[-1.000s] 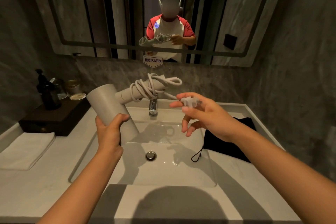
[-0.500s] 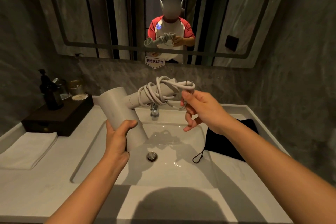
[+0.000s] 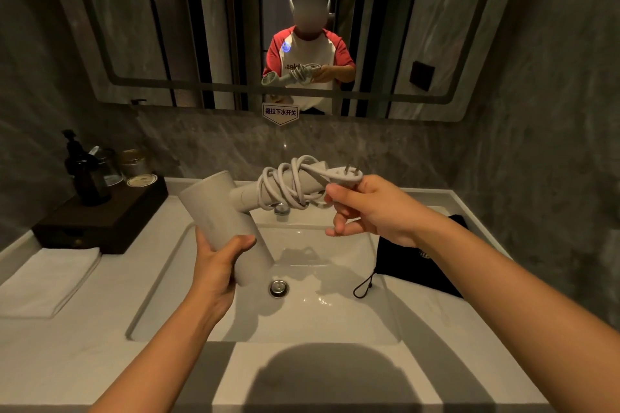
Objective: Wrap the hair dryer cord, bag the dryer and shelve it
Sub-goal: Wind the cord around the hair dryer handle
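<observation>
The left hand point(image 3: 218, 265) is closed around the barrel of the pale grey hair dryer point(image 3: 224, 221), gripping it low, near the end that points down toward the sink point(image 3: 335, 318), so most of the barrel rises up and to the left above the fingers. The dryer's handle juts to the right from the upper barrel, and the cord point(image 3: 288, 186) is wound around it in several loose loops. The right hand point(image 3: 372, 211) pinches the plug point(image 3: 345, 174) between thumb and forefinger just past the tip of the handle, the 2 flat prongs pointing up and away; the other fingers curl loosely below. The whole dryer hangs in the air above the basin and tap. A black drawstring bag point(image 3: 422, 265) lies flat on the white counter point(image 3: 100, 362) to the right of the sink, its cord loop over the basin edge. A small sign point(image 3: 280, 112) under the mirror point(image 3: 167, 27) reads 提拉下水开关. Print on the reflected shirt is only partly legible.
</observation>
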